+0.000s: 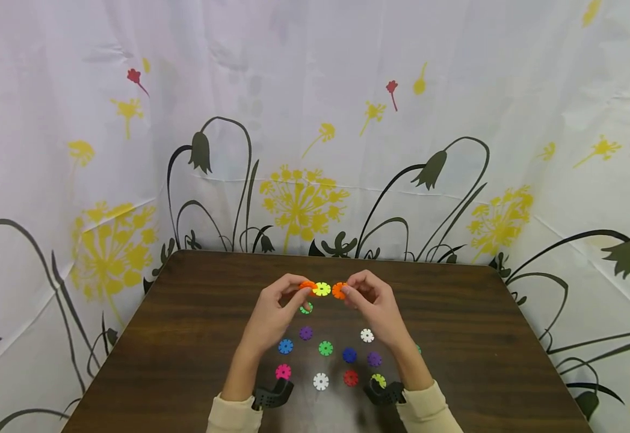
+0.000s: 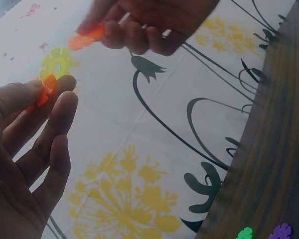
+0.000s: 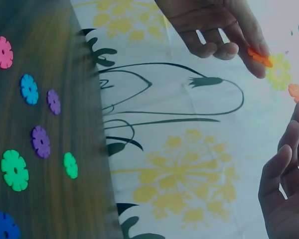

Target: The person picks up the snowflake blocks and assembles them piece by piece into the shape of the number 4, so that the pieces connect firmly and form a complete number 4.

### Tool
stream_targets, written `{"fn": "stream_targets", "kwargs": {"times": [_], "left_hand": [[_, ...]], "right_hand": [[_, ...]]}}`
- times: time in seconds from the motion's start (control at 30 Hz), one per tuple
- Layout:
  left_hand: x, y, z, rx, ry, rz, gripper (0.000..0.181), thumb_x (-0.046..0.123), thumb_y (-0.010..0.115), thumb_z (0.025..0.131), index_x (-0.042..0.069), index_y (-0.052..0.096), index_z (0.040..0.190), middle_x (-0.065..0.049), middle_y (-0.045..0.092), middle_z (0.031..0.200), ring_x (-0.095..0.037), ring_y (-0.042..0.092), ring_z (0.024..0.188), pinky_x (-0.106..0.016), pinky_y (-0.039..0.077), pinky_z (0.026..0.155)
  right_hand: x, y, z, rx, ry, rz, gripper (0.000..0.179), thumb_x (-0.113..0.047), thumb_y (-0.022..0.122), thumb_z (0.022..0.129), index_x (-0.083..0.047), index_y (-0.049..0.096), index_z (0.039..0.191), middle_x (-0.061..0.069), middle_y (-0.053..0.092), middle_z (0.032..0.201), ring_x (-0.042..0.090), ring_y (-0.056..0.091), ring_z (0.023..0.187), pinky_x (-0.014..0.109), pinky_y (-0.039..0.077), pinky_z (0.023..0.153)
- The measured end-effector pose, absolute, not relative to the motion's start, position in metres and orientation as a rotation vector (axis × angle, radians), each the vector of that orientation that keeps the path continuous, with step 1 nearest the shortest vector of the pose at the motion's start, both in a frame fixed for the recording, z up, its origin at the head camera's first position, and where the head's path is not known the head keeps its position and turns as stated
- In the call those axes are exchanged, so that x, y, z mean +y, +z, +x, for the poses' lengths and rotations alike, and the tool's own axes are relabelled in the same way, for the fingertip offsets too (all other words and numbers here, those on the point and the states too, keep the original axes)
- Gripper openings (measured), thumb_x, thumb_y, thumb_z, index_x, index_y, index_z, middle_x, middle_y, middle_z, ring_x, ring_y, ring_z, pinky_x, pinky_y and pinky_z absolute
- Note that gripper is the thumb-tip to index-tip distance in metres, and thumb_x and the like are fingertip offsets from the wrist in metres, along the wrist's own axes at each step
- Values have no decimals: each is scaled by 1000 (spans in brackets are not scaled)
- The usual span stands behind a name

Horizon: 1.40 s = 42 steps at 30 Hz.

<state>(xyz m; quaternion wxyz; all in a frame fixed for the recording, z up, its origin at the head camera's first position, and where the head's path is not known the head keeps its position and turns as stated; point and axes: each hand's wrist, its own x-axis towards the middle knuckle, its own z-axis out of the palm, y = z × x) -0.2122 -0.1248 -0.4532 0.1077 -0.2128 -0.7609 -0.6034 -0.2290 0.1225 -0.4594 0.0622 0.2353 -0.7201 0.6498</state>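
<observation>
In the head view my left hand (image 1: 275, 310) pinches an orange notched disc (image 1: 307, 285) between thumb and fingers, above the far part of the table. Joined to that disc is a yellow interlocking disc (image 1: 322, 289), its flat face toward the head camera. My right hand (image 1: 376, 307) holds a second orange disc (image 1: 339, 291) by thumb and fingertips, just right of the yellow one. A narrow gap separates them in the head view. From the left wrist, the yellow disc (image 2: 57, 62) stands out beyond the left fingertips, with the left orange disc (image 2: 49, 88) set edgewise into it.
Several loose notched discs lie on the dark wooden table (image 1: 185, 337), among them blue (image 1: 285, 346), green (image 1: 325, 348), white (image 1: 321, 381), red (image 1: 350, 377) and pink (image 1: 283, 371). Behind the table hangs a flower-printed curtain (image 1: 315, 90). Black wrist mounts (image 1: 274, 394) sit at both cuffs.
</observation>
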Motion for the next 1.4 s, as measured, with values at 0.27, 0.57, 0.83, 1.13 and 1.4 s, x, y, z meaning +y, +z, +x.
{"fn": "stream_targets", "kwargs": {"times": [0.27, 0.57, 0.83, 1.13, 1.4], "left_hand": [[-124, -452, -211, -2262, -1778, -614, 12, 18, 70, 106, 16, 72, 118, -2, 81, 95, -13, 72, 76, -26, 53, 67], [-125, -454, -212, -2232, -1868, -650, 19, 18, 69, 107, 13, 75, 124, -7, 81, 102, -17, 74, 73, -25, 52, 64], [-130, -456, -212, -2184, -2025, -728, 25, 16, 66, 108, 11, 76, 131, -13, 79, 115, -27, 76, 72, -26, 54, 64], [-136, -454, -213, -2151, -2123, -780, 24, 12, 64, 109, 5, 76, 128, -14, 77, 112, -26, 77, 71, -25, 44, 56], [-131, -456, -214, -2170, -2121, -748, 23, 14, 64, 109, 6, 75, 127, -16, 79, 112, -22, 79, 78, -27, 57, 69]], "right_hand": [[119, -451, -226, -2200, 1940, 719, 4, -9, 69, 105, -6, 68, 108, 15, 71, 93, 24, 67, 80, 30, 61, 77], [118, -450, -227, -2197, 1902, 759, 5, -6, 67, 106, -5, 72, 106, 12, 72, 88, 25, 70, 78, 30, 63, 78], [118, -447, -225, -2201, 1867, 819, 5, -4, 69, 104, -6, 73, 101, 15, 71, 85, 24, 67, 77, 27, 56, 68], [114, -450, -226, -2181, 1839, 889, 6, -5, 69, 104, -9, 72, 101, 15, 70, 86, 12, 63, 73, 25, 48, 58], [110, -460, -223, -2128, 1864, 857, 5, -5, 69, 104, -1, 69, 102, 11, 70, 84, 11, 66, 75, 30, 59, 69]]}}
